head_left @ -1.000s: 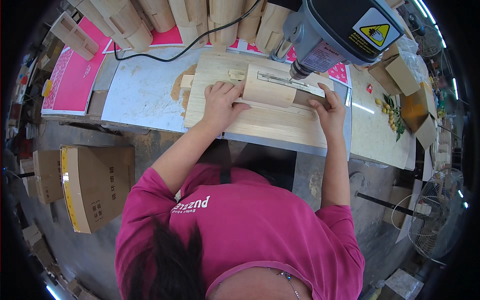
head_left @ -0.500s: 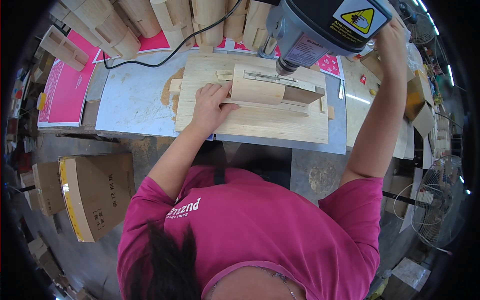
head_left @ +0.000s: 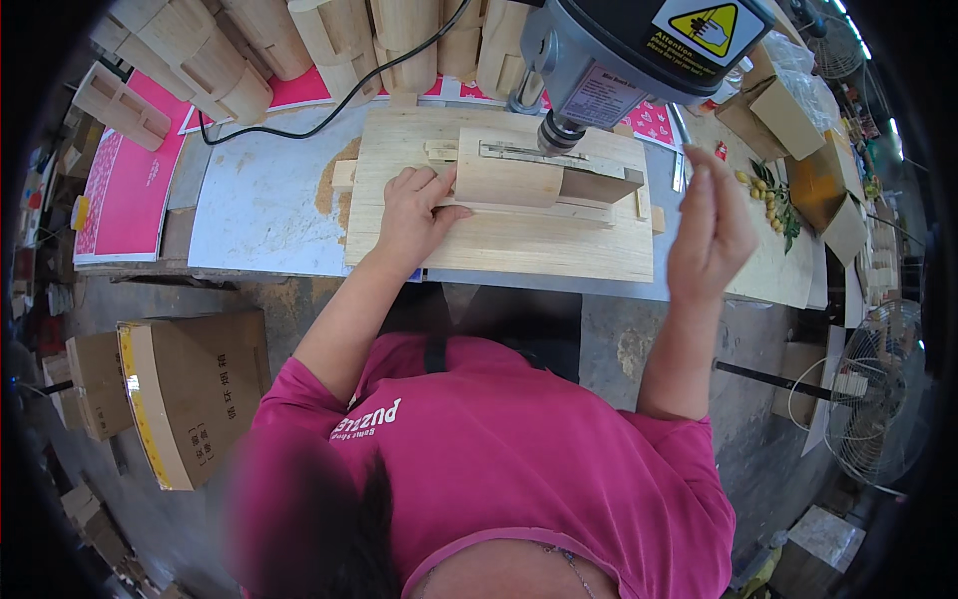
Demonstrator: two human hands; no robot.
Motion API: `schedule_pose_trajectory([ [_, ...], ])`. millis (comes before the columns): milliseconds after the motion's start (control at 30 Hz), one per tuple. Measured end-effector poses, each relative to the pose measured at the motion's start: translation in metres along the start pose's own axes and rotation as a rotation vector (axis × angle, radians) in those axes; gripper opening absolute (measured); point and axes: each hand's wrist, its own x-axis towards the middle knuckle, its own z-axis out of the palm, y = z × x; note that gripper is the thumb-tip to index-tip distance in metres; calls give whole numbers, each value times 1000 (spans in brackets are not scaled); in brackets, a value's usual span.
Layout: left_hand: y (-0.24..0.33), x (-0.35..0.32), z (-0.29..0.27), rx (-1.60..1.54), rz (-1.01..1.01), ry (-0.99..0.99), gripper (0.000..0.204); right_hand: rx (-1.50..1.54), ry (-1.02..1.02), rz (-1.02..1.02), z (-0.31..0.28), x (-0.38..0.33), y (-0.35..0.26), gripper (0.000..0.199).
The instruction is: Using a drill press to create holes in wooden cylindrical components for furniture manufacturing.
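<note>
One hand only steadies the work: the left hand [head_left: 411,212] presses flat on the wooden block [head_left: 511,181], upper centre of the frame, under the drill press [head_left: 639,50]. The right hand [head_left: 711,228] hangs raised, fingers loose, grasping nothing. Unclamped, the block could spin or shift if the bit bites.

Left hand [head_left: 414,205] flat, palm down, fingers spread; right hand [head_left: 711,225] raised, open, fingers together.
</note>
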Motion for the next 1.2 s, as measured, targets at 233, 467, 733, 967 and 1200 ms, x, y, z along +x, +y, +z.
schedule_pose_trajectory([
  [233, 2, 4, 3, -15, -19, -38, 52, 179, 110, -86, 51, -45, 54, 22],
  [467, 3, -2, 0, 43, -33, -21, 52, 98, 145, -197, 18, -10, 29, 18],
  [733, 29, 14, 27, 21, 29, 5, 52, -214, -22, -491, 15, 151, 46, 23],
  [967, 27, 13, 29, 6, 41, -8, 53, -77, -38, 0, -10, 107, 10, 25],
  [1200, 26, 11, 25, 35, 16, -27, 47, 101, 69, -48, -1, 10, 5, 12],
])
